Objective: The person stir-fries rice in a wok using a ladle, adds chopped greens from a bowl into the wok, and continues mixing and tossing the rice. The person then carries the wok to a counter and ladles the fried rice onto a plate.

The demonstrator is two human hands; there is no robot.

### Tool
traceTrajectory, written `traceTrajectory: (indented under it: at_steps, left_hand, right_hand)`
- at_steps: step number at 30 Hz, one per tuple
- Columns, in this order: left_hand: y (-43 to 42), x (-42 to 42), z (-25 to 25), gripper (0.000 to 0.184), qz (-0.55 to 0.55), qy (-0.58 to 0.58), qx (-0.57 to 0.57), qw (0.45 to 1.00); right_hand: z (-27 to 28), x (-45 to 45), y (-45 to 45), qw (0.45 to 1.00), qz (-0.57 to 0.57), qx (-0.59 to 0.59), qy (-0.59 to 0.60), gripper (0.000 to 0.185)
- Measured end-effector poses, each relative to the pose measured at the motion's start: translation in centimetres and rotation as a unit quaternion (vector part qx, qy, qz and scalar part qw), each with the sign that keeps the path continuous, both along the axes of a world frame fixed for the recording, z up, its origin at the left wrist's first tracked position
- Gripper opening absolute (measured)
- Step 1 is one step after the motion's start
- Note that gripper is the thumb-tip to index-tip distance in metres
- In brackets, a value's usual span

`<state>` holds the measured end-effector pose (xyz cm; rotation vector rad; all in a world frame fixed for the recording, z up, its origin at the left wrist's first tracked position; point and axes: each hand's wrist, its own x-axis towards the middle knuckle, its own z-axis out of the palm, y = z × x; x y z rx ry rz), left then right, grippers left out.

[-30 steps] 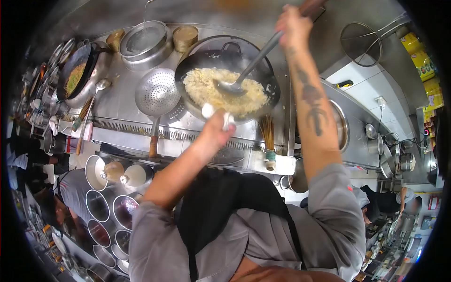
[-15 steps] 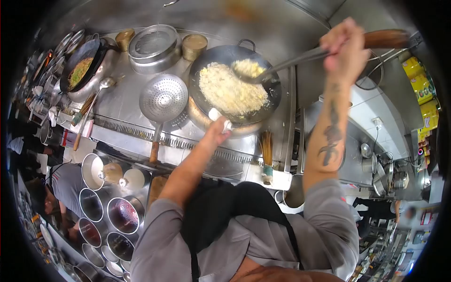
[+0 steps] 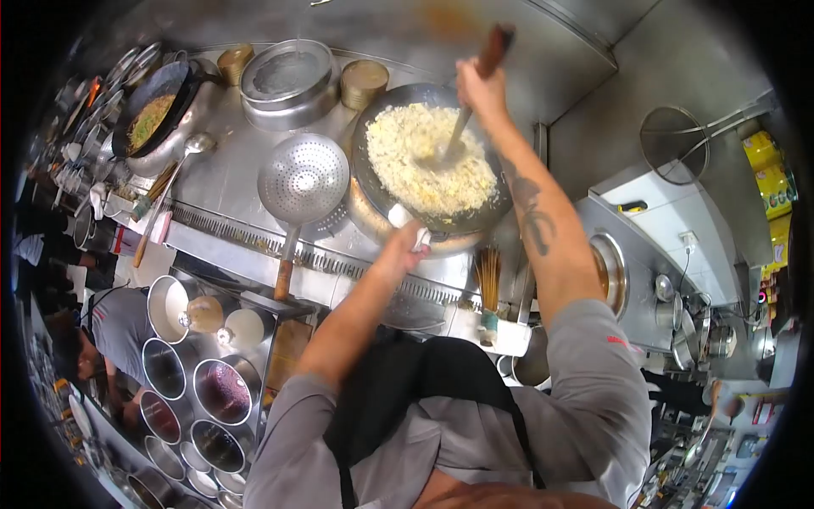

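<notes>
A dark wok [image 3: 502,200] sits on the stove, holding pale fried rice [image 3: 407,161] with yellow bits. My left hand [image 3: 405,246] is closed round a white cloth [image 3: 398,217] at the wok's near rim. Closed on the ladle's handle, my right hand [image 3: 481,85] is above the wok's far right side. The ladle [image 3: 454,146] slopes down into the rice, its bowl blurred and partly hidden there. Its wooden grip [image 3: 495,49] sticks up past my right hand.
A perforated strainer [image 3: 303,178] lies left of the wok, below a lidded pot [image 3: 288,81]. A bamboo brush [image 3: 488,293] stands near the front edge. Metal containers [image 3: 222,390] are at lower left, beside a person [image 3: 123,331]. A second wok [image 3: 153,119] is at far left.
The ladle, lifted with rice half a second ago, is down in the wok's rice again. My right hand has moved left and its forearm leans inward. My left hand still grips the cloth.
</notes>
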<state>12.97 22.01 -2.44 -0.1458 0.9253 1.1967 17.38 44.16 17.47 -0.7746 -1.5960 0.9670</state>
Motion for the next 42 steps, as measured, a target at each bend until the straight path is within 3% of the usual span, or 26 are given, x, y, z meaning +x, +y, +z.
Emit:
traceTrajectory:
  at_steps: [2,4,6,8,10,12,13,14,16,18,19,20,24,25,29,32,34,37,39,40,42]
  left_hand:
    - [-0.7,0.3,-1.5,0.012,-0.003,-0.011,0.01,1.0]
    - [-0.6,0.5,-0.2,0.013,-0.013,0.003,-0.02,1.0]
    - [-0.3,-0.1,0.0,0.013,-0.016,0.008,-0.033,0.999]
    - [-0.6,0.3,-0.7,0.012,-0.027,0.0,-0.033,0.999]
    - [-0.5,0.4,-1.2,0.013,-0.02,0.004,-0.03,0.999]
    - [-0.1,0.3,-0.9,0.014,-0.011,0.003,-0.027,1.0]
    - [-0.1,0.1,-0.1,0.014,-0.008,0.004,-0.028,1.0]
    - [-0.8,0.3,0.2,0.015,-0.01,0.004,-0.034,0.999]
    - [-0.2,-0.1,0.2,0.017,-0.033,0.009,-0.043,0.999]
    - [-0.4,0.1,0.7,0.018,-0.039,0.013,-0.043,0.998]
    - [-1.0,0.1,1.2,0.018,-0.032,0.016,-0.04,0.999]
    - [-1.0,-0.2,1.8,0.019,-0.024,0.018,-0.033,0.999]
    - [-1.2,0.2,2.6,0.02,-0.023,0.03,-0.04,0.998]
    - [-0.6,0.1,1.1,0.02,-0.036,0.02,-0.031,0.999]
    - [-0.5,0.0,0.4,0.02,-0.031,0.008,-0.032,0.999]
    - [-0.6,-0.1,-0.9,0.017,-0.037,0.021,0.017,0.999]
    - [-0.6,0.2,-0.7,0.015,-0.036,0.013,0.033,0.999]
    - [-0.5,-0.1,0.5,0.014,-0.025,-0.01,-0.01,1.0]
    - [0.0,0.0,0.6,0.013,-0.029,-0.004,-0.045,0.999]
    - [-0.4,0.0,-0.8,0.012,-0.046,0.035,0.004,0.998]
    - [0.1,-0.5,-2.8,0.01,-0.078,0.091,0.082,0.989]
  right_hand:
    - [5.1,-1.5,-0.9,0.999,-0.036,-0.025,-0.005,0.016]
    - [8.2,-1.4,-2.0,0.996,0.009,-0.005,0.09,0.018]
    - [5.9,-2.2,-3.4,0.994,0.023,-0.021,0.106,0.021]
    - [4.1,-3.3,-2.6,0.989,0.077,-0.123,0.012,0.025]
    - [5.3,-3.4,-1.5,0.988,0.103,-0.106,-0.048,0.026]
    - [8.7,-3.2,-6.8,0.989,0.114,-0.069,-0.061,0.026]
    - [7.3,-2.3,-8.2,0.992,0.081,-0.056,-0.072,0.026]
    - [1.1,-1.9,-6.0,0.997,0.014,-0.019,-0.08,0.024]
    - [-2.9,-0.6,-3.2,0.994,0.018,0.102,-0.017,0.021]
    - [1.1,0.4,-0.6,0.996,-0.003,-0.025,-0.085,0.019]
    - [2.7,2.0,0.1,0.996,-0.035,-0.021,-0.084,0.019]
    - [6.1,3.1,-3.0,0.999,-0.015,-0.047,-0.001,0.02]
    - [2.4,8.5,-1.9,0.99,-0.031,-0.102,0.097,0.017]
    - [3.0,10.2,1.2,0.997,-0.034,-0.064,0.014,0.015]
    - [9.4,13.3,-3.7,0.993,-0.041,-0.061,0.089,0.02]
    - [2.7,15.2,-2.5,0.987,-0.061,-0.099,0.107,0.02]
    - [5.2,16.6,-0.2,0.989,-0.025,-0.134,0.06,0.025]
    - [9.5,17.2,-4.4,0.994,-0.02,-0.08,0.075,0.027]
    - [2.6,15.7,-5.7,0.985,-0.111,-0.048,0.121,0.024]
    - [-1.9,14.3,-5.8,0.976,-0.155,-0.069,0.135,0.022]
    - [-4.2,13.9,0.7,0.985,-0.072,-0.138,0.079,0.017]
